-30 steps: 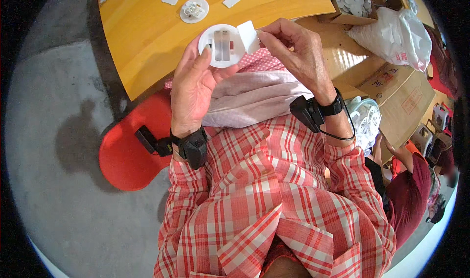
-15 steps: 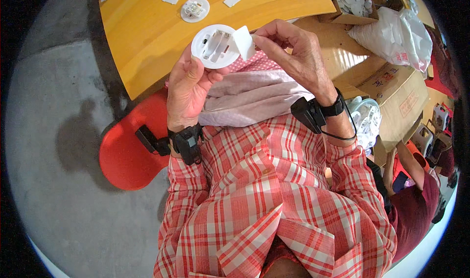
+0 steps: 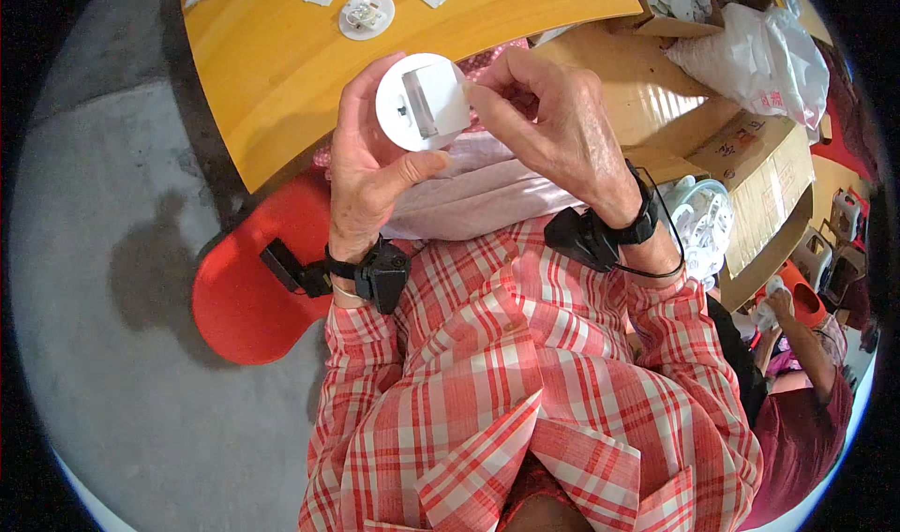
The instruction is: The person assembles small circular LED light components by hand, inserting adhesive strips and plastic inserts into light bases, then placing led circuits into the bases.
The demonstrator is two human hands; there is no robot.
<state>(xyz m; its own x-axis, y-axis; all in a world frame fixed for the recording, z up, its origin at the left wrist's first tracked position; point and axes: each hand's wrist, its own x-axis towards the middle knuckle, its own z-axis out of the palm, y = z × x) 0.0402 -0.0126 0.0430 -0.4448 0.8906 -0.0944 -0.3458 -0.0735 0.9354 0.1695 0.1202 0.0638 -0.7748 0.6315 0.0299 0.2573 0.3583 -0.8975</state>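
Since half a second ago, white disc turned slightly; small white cover now sits flat on it. Left hand fingers grasp the disc, upper centre of frame, below the yellow desk. Right hand fingers pinch the cover's edge.

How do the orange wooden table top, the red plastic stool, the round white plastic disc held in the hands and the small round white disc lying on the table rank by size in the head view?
1. Orange wooden table top.
2. Red plastic stool.
3. Round white plastic disc held in the left hand; nearness to the camera enlarges it.
4. Small round white disc on the table; possibly the same true size.
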